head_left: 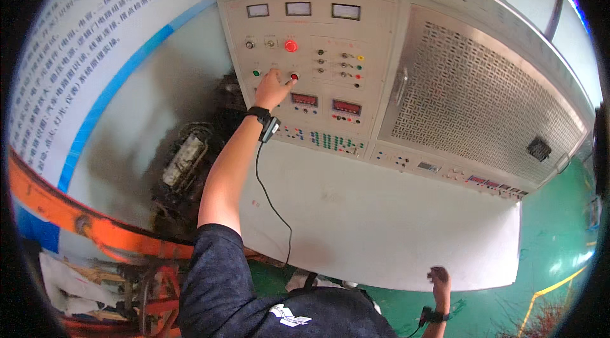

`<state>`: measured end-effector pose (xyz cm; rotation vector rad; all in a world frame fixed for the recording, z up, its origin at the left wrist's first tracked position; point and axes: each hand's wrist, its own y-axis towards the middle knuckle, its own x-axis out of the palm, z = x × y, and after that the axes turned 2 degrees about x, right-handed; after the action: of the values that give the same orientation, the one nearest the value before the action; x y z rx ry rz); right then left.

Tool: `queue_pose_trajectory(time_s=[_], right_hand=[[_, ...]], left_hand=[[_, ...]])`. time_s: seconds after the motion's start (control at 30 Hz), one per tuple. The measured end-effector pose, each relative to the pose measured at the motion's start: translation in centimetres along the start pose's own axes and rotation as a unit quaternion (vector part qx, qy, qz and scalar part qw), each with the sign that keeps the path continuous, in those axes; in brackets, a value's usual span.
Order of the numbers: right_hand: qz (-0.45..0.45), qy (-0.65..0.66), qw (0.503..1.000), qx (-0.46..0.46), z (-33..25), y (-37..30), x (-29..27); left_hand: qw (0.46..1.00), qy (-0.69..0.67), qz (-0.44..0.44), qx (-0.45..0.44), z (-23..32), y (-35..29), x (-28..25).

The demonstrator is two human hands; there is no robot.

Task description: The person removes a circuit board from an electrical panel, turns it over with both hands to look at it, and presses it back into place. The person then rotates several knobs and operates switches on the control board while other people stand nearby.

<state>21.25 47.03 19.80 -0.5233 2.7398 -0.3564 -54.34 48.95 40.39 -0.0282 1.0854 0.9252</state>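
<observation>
My left hand (272, 92) is raised to the upright control panel (394, 1). Its thumb is stretched out to a red push button (294, 76), at or very near it, apart from the fingers, which cover the spot between that button and a green button (257, 73). Nothing held shows in this hand. Above it sits a larger red mushroom-shaped button (291, 46); below it are two dark-red digital displays, one of them the left display (305, 100). My right hand (440, 282) hangs by the front edge of the white tabletop (381, 223), its fingers dark and blurred.
Right of the buttons is a perforated metal door (489, 90) with a handle (401, 86). Rows of coloured sockets (330, 141) line the panel's foot. A black cable (274, 207) runs from my left wrist. At left stand an orange metal frame (121, 235) and a dark engine-like machine (184, 160).
</observation>
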Motion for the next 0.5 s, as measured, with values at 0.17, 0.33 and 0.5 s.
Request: queue_pose_trajectory(time_s=[0.17, 0.33, 0.5], right_hand=[[0.103, -0.005, 0.983, 0.153, -3.4, -7.4, 1.3], [0.124, -0.013, 0.976, 0.176, -5.7, -9.1, 4.3], [0.101, -0.009, 0.977, 0.19, -7.4, -8.8, 7.9]], left_hand=[[0.98, -0.165, 0.101, -0.046, -8.7, 1.2, 3.0], [0.931, -0.333, -0.011, -0.151, -14.5, 4.6, 3.0], [0.874, -0.462, -0.032, -0.145, -15.3, 5.5, 3.1]])
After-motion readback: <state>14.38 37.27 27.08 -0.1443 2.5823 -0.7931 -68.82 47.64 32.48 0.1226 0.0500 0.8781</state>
